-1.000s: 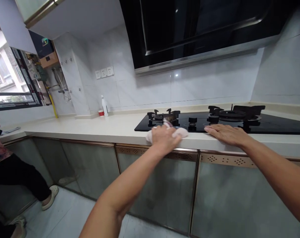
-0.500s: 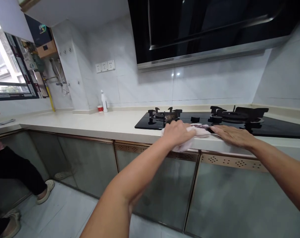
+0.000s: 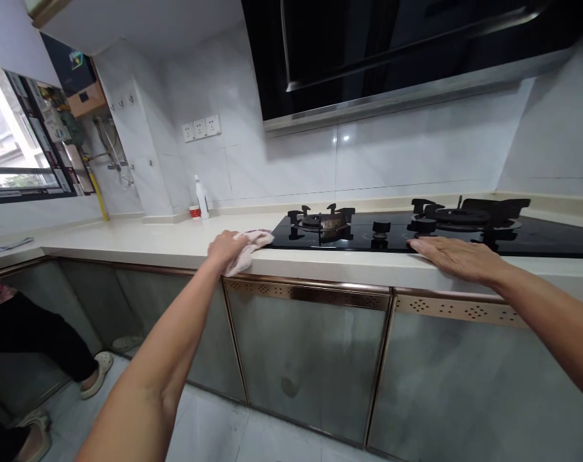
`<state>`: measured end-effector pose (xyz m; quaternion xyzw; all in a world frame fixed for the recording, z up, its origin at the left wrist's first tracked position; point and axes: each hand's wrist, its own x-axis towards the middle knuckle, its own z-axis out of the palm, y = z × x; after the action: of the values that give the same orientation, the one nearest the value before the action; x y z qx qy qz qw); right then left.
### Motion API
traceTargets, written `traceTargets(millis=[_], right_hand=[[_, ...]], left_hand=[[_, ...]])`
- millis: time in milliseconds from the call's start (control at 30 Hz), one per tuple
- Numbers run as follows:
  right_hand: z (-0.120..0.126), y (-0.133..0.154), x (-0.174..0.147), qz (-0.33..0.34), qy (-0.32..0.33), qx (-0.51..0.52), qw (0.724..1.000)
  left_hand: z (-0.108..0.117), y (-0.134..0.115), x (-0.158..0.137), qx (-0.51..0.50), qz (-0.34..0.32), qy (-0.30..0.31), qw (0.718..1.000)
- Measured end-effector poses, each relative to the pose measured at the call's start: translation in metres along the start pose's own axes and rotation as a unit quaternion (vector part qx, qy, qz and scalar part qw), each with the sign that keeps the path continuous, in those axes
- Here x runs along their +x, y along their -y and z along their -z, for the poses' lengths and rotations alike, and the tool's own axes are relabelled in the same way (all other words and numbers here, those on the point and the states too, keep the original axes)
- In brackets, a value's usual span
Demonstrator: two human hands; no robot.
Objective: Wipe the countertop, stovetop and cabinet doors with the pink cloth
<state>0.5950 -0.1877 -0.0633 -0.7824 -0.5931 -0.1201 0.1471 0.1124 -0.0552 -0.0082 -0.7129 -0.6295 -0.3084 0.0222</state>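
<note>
My left hand (image 3: pixel 224 249) presses a pale pink cloth (image 3: pixel 248 249) onto the front edge of the cream countertop (image 3: pixel 151 240), just left of the black gas stove (image 3: pixel 363 240). Part of the cloth hangs over the counter's edge. Over by the stove's right half, my right hand (image 3: pixel 458 258) lies flat on the counter's front edge with fingers stretched out, holding nothing. Its fingertips reach the stove's front rim.
A white bottle (image 3: pixel 201 197) and a small red tub (image 3: pixel 194 212) stand against the back wall. The dark range hood (image 3: pixel 392 58) overhangs the stove. Cabinet doors (image 3: pixel 311 359) line the front below. At the left stands another person, with dark trousers (image 3: pixel 45 327) showing.
My left hand has slid the cloth leftward along the counter edge, from in front of the stove to beside its left end. My right hand has stayed nearly in place.
</note>
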Motion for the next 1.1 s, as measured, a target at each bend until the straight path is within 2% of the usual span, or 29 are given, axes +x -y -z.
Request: traceTargets(millis=[133, 233, 300, 433, 567, 700, 833, 900, 967, 1033, 1100], right_hand=[[0.009, 0.01, -0.008, -0.012, 0.026, 0.036, 0.999], [0.014, 0.016, -0.012, -0.009, 0.028, 0.044, 0.999], [0.016, 0.019, -0.013, -0.01, 0.029, 0.042, 0.999], [0.018, 0.023, -0.014, -0.019, 0.02, 0.04, 0.999], [0.02, 0.025, -0.016, -0.014, 0.022, 0.041, 0.999], [0.021, 0.025, -0.017, -0.015, 0.026, 0.049, 0.998], [0.019, 0.021, -0.014, -0.011, 0.026, 0.047, 0.998], [0.017, 0.018, -0.013, -0.005, 0.023, 0.041, 0.999], [0.016, 0.017, -0.012, 0.005, 0.021, 0.028, 0.999], [0.016, 0.016, -0.011, 0.016, 0.02, 0.016, 1.0], [0.016, 0.017, -0.011, 0.017, 0.017, 0.013, 1.0]], left_hand=[[0.003, 0.028, -0.002, 0.009, 0.036, -0.057, 0.998], [-0.006, 0.027, -0.015, 0.029, 0.027, -0.103, 0.994], [-0.016, 0.017, -0.026, 0.045, 0.008, -0.134, 0.99], [-0.042, -0.03, -0.054, 0.035, -0.076, -0.16, 0.984], [-0.075, -0.108, -0.088, 0.008, -0.178, -0.154, 0.972], [-0.1, -0.188, -0.122, -0.012, -0.278, -0.123, 0.953], [-0.105, -0.247, -0.137, -0.021, -0.355, -0.099, 0.929], [-0.098, -0.265, -0.132, -0.021, -0.36, -0.063, 0.93], [-0.088, -0.273, -0.119, -0.014, -0.357, 0.01, 0.934], [-0.077, -0.274, -0.106, -0.006, -0.365, 0.1, 0.926], [-0.07, -0.27, -0.096, -0.011, -0.381, 0.155, 0.911]])
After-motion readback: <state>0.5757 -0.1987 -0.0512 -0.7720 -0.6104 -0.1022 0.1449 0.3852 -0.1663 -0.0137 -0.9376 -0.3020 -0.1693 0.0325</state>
